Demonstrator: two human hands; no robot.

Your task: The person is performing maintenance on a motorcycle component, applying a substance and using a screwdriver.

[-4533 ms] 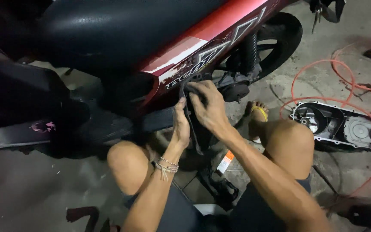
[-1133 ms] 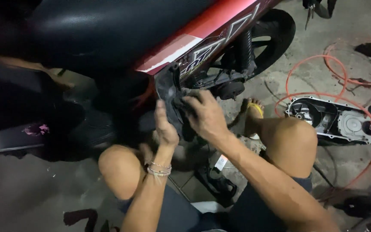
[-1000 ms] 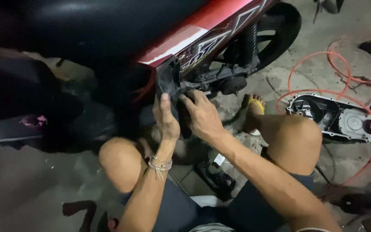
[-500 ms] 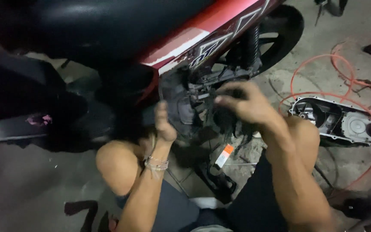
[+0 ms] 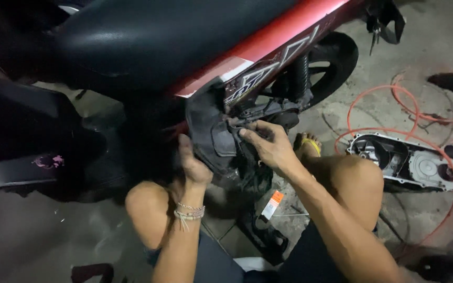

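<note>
A: Held between both hands?
B: Black plastic cover (image 5: pixel 211 133), curved and matte, dusty, tucked just under the red side panel (image 5: pixel 268 55) of a motorcycle.
A: Grip?
B: Left hand (image 5: pixel 192 165) closed on the cover's lower edge; right hand (image 5: pixel 268 147) pinching its right side, fingers together on it.
A: Around that?
B: Glossy black seat (image 5: pixel 158 36) above, rear wheel (image 5: pixel 331 60) behind. Metal engine casing (image 5: pixel 412 162) lying open on the concrete, hollow side up, ringed by an orange hose (image 5: pixel 394 97).

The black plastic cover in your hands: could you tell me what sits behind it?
Behind the black plastic cover show the red side panel and dark engine parts. Both the left hand and right hand grip it; the rest is hidden.
</note>
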